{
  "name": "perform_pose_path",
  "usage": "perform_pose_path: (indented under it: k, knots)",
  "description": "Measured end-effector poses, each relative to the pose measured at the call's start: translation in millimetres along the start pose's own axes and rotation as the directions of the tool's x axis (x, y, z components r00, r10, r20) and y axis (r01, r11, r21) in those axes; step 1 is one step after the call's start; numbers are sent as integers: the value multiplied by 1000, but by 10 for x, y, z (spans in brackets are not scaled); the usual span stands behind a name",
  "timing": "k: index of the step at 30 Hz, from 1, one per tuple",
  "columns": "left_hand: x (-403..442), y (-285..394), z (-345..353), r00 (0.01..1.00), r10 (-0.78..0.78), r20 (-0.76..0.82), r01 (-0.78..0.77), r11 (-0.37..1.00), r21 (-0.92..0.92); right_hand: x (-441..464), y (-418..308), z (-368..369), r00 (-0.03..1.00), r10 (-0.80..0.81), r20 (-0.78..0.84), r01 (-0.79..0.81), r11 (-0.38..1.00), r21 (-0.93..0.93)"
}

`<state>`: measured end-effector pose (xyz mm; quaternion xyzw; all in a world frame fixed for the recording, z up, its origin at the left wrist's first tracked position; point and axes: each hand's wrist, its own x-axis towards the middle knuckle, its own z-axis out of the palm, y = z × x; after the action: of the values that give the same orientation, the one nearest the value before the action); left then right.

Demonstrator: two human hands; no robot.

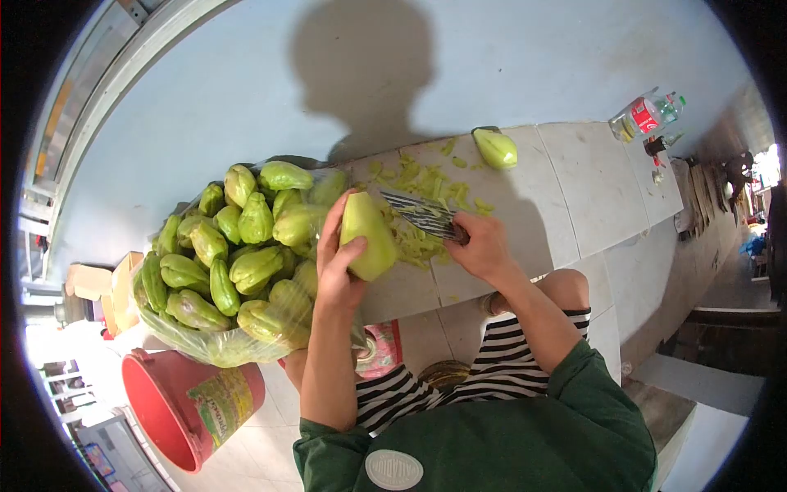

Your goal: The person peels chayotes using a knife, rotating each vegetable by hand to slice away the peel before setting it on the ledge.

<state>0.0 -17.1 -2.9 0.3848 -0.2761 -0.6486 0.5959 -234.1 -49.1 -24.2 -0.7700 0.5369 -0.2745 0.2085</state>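
Note:
My left hand (338, 266) is closed around a pale green peeled chayote (366, 238), held upright with its narrow end toward the wall. In my right hand (484, 244) is a knife (422, 211) with a dark handle and a black-and-white striped blade, which points left toward the chayote. A small gap shows between blade and chayote. Below them, pale green peelings (418, 246) lie scattered over the tiled ledge (516, 213). Another pale chayote (497, 149) rests near the wall, beyond my right hand. Left of my left hand, a clear plastic bag (221, 348) holds several unpeeled chayotes (207, 243).
A red bucket (160, 410) with a yellow label stands on the floor at lower left. Cardboard boxes (123, 279) are behind it. Plastic bottles (648, 116) stand at the ledge's far right end. The blue-white wall (508, 66) borders the ledge.

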Motion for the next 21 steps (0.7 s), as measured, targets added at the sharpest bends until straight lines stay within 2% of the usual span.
perform_pose_path:
  k: [2, 3, 4, 5, 6, 7, 8, 9, 10, 12, 16, 19, 21]
  knots:
    - [-34, -6, -8, 1000, 18, -24, -18, 1000, -7, -27, -24, -13, 997, 56, 55, -59, 997, 42]
    - [2, -101, -63, 995, -33, -92, 42, 994, 97, -12, -1, -16, 998, 46, 53, -49, 998, 41]
    - [16, -174, -90, 982, -80, -169, 113, 974, 194, -21, 41, 2, 999, -19, 45, 18, 1000, 23]
    - [23, -232, -111, 986, -14, -164, 53, 969, 240, -27, 75, 11, 996, -81, 36, 81, 997, 4]
    - [27, -223, -96, 987, -15, -158, 54, 968, 244, -22, 75, 3, 997, -77, 29, 77, 997, 4]
    - [28, -221, -80, 985, 155, -76, -103, 882, 460, -34, 70, -1, 983, -177, -36, 178, 984, 8]
    - [28, -227, -53, 953, 298, 43, -257, 730, 633, -59, 74, -13, 957, -272, -98, 273, 962, 1]
    - [11, -186, 24, 933, 354, 58, -296, 669, 682, -76, 79, -35, 961, -260, -99, 260, 965, -6]
    - [17, -222, 23, 936, 348, 61, -294, 673, 678, -75, 78, -55, 944, -317, -95, 319, 948, 1]
    - [30, -258, -11, 878, 446, 174, -374, 412, 831, -76, 91, -50, 923, -374, -96, 377, 926, 14]
    - [14, -235, 80, 846, 458, 273, -446, 327, 833, -88, 98, -21, 916, -392, -88, 394, 919, -2]
    - [24, -275, 49, 857, 444, 261, -446, 386, 808, -60, 54, -21, 897, -427, -113, 431, 902, 17]
    - [5, -222, 61, 866, 420, 272, -436, 366, 822, -53, 32, -18, 880, -453, -142, 461, 887, 29]
